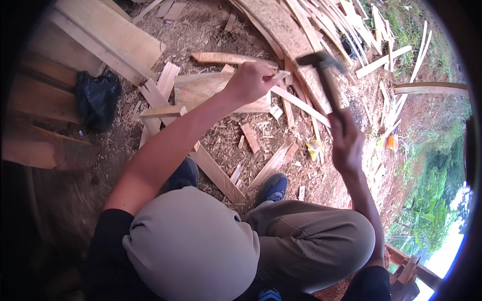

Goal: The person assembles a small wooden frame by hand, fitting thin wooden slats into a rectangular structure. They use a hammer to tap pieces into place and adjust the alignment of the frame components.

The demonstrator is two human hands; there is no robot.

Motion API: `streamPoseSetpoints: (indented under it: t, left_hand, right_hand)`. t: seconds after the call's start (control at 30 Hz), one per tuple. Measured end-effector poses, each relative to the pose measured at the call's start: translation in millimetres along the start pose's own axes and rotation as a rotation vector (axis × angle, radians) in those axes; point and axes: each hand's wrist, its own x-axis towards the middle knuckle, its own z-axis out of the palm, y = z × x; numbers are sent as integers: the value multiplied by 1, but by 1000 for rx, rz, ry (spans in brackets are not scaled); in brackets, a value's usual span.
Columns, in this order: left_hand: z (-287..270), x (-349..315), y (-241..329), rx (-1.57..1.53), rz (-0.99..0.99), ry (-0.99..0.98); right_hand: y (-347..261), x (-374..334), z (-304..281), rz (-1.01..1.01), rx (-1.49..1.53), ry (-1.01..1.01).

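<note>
My right hand [347, 145] is wrapped round the handle of a hammer [329, 88], raised with its dark head uppermost. To its left, my left hand [250, 83] is closed in a pinch on a small pale piece of wood [281, 75], whose tip pokes out toward the hammer head. Its far end and the fingertips are partly hidden. Beneath the left hand lies a broad wooden board [201, 90] on the ground. A thin wood strip [304, 108] slants between the two hands, below them.
Planks [105, 35] and a black plastic bag [98, 100] are at the left. A long curved slab [281, 30] and a heap of wood strips [351, 25] lie far off. Offcuts [249, 138], shavings and a yellow wrapper [314, 148] litter the dirt by my shoe [272, 189].
</note>
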Motion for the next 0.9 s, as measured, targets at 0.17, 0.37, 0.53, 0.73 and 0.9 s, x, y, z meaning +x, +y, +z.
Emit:
streamPoseSetpoints:
  t: [0.17,0.37,0.53,0.73,0.9]
  left_hand:
    - [-1,2,15,31,-73,-57]
    - [-11,3,3,102,-62,-102]
    - [-4,4,15,45,-50,-19]
    - [6,2,10,-57,66,92]
    - [-7,11,-2,100,-29,-82]
  right_hand:
    - [9,-14,17,80,27,29]
    - [-18,1,-3,121,459,278]
    - [-6,-3,12,45,-111,-76]
    - [-5,-4,3,2,73,34]
    - [-21,8,-7,95,130,189]
